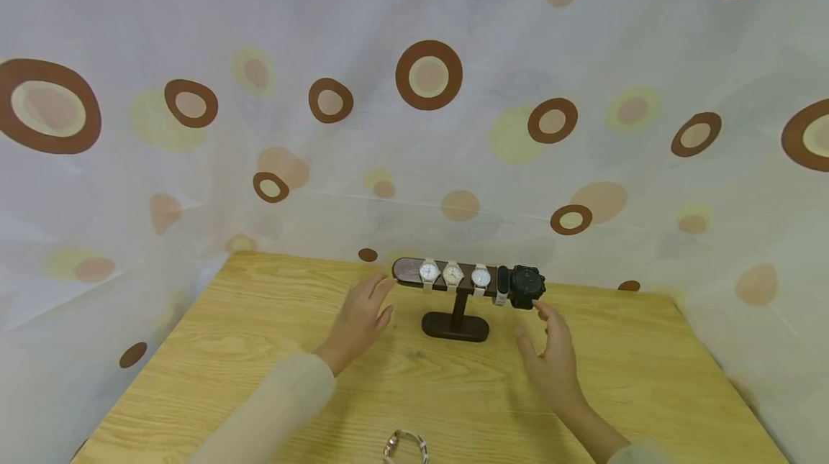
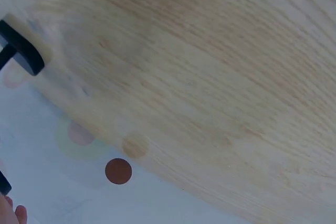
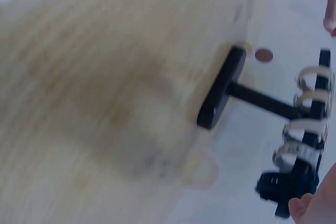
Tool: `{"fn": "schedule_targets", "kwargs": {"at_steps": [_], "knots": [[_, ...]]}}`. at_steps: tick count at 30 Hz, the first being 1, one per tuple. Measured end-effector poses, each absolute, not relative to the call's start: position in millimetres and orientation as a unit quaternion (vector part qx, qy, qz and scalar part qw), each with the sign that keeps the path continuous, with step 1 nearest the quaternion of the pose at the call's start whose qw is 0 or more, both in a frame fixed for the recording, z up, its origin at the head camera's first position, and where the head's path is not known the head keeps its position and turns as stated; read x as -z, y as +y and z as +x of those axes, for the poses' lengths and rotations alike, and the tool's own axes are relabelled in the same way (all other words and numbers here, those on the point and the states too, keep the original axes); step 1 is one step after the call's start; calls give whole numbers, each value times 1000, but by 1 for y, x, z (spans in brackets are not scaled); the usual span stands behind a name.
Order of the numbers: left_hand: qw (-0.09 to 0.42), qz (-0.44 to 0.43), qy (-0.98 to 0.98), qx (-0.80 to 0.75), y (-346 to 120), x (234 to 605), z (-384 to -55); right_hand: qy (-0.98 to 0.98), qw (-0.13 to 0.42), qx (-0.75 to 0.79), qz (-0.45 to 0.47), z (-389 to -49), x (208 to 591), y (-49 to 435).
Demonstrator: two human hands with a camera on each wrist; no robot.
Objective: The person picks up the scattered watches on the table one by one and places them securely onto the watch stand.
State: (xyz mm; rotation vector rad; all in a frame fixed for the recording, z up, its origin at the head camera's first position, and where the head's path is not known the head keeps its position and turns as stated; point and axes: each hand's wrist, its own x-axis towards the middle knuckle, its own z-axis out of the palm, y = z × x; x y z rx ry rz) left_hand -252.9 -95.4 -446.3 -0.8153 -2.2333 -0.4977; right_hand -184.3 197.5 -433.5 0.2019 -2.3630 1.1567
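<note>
A dark wooden T-shaped watch stand (image 1: 455, 326) stands upright near the table's back edge. Along its bar sit three pale-strapped watches, among them a white-dialed watch (image 1: 429, 272), then a slim black-faced band (image 1: 502, 280) and a bulky black watch (image 1: 527, 283) at the right end. My left hand (image 1: 358, 316) hovers by the bar's bare left end, fingers loosely extended and holding nothing. Close to the black watch is my right hand (image 1: 555, 360), thumb and fingers spread apart; whether a fingertip touches the watch I cannot tell.
Near the front of the wooden table (image 1: 259, 320) lies another wristwatch (image 1: 406, 442) with its band looped, partly cut off by the frame. A white curtain (image 1: 363, 162) with brown and yellow circles hangs behind the table and along both sides.
</note>
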Motion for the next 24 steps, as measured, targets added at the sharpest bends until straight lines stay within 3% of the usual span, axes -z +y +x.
{"fn": "schedule_targets", "kwargs": {"at_steps": [5,11,14,24], "knots": [[266,-308,-884,228,-94,458,-234,-880,199,-423,85,-166,445,174],[79,-265,-915,295,-86,467,-212,-883,112,-442,109,-148,462,146],[12,-247,-913,323,-83,470,-203,-881,54,-453,129,-141,467,134],[-87,-242,-872,417,-81,477,-183,-866,-68,-426,253,-132,491,107]]}}
